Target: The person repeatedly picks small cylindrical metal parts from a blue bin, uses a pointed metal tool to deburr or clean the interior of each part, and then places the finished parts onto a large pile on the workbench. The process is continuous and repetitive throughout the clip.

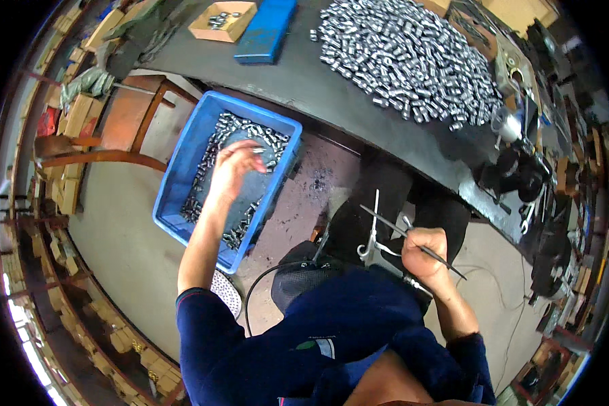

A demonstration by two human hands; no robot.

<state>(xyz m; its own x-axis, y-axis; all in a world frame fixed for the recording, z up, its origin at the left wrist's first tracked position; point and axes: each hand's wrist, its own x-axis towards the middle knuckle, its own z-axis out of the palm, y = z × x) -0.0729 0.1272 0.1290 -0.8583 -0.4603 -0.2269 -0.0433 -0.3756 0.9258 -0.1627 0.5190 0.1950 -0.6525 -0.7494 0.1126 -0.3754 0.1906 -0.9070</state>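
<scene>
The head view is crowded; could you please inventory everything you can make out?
Workbench: one, dark, upper part
Heap of metal cylinders: many, silver, on workbench
Long box: one, blue, on workbench
Cardboard tray: one, tan, left of long box
Wrench: one, silver, workbench's right end
Plastic bin: one, blue, beside workbench
Loose cylinders: many, silver, in plastic bin
Wooden chair: one, brown, left of plastic bin
Cardboard boxes: many, tan, far left
Metal fixture: one, silver, near centre
Thin rod: one, dark, right of centre
Shirt: one, navy, lower centre
Left hand: one, bare, over plastic bin
Right hand: one, bare, closed around thin rod
</scene>
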